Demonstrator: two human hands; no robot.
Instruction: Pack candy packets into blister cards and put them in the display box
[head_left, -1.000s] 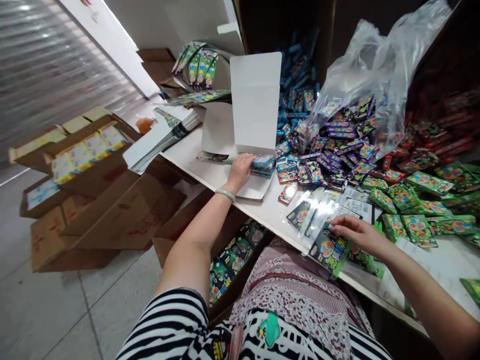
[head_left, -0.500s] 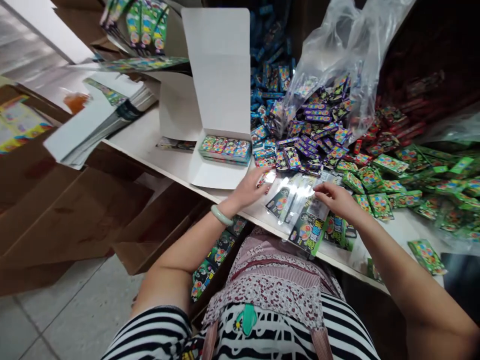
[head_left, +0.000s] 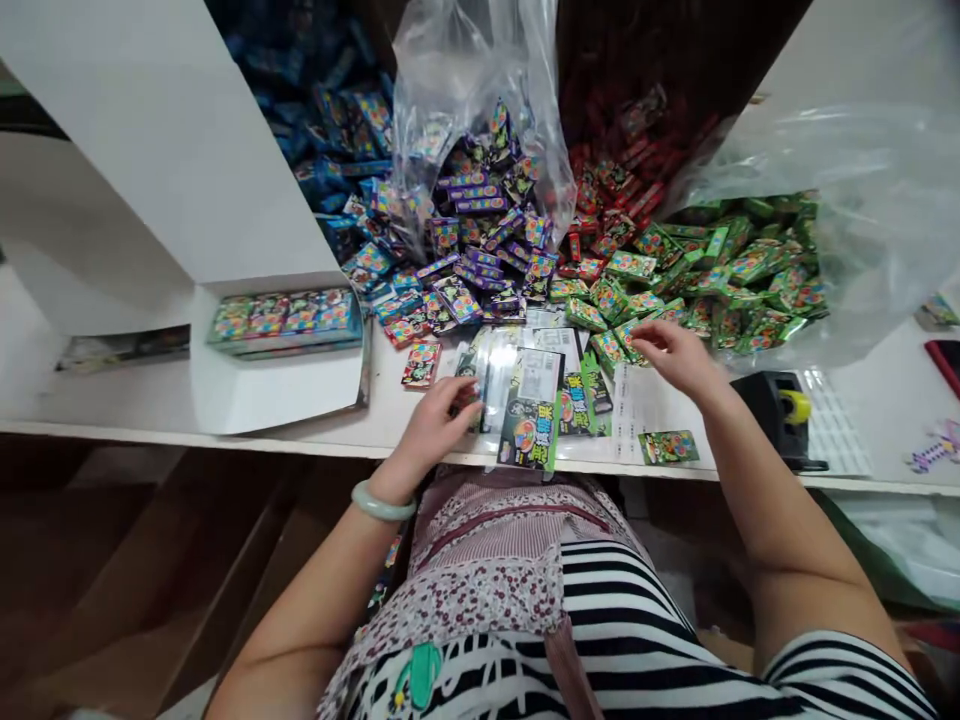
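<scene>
My left hand is loosely curled, thumb apart from the fingers, at the left edge of a stack of clear, printed plastic pouches. Nothing shows in its grip. A small red packet lies just beyond its fingertips. My right hand hovers at the near edge of a pile of small green packets, fingers stretched toward them with a gap at the thumb. Whether its fingertips touch a packet is unclear. A single green packet lies below it, near the table's front edge.
Purple packets spill from a clear plastic bag. Blue packets and red packets are heaped on either side. An open white box holding packets stands left. A black tape dispenser sits right on the white table.
The view has swung to the right. My left hand has drawn back from the red packet to the pouches. My right hand has moved from the pouches to the green packets.
</scene>
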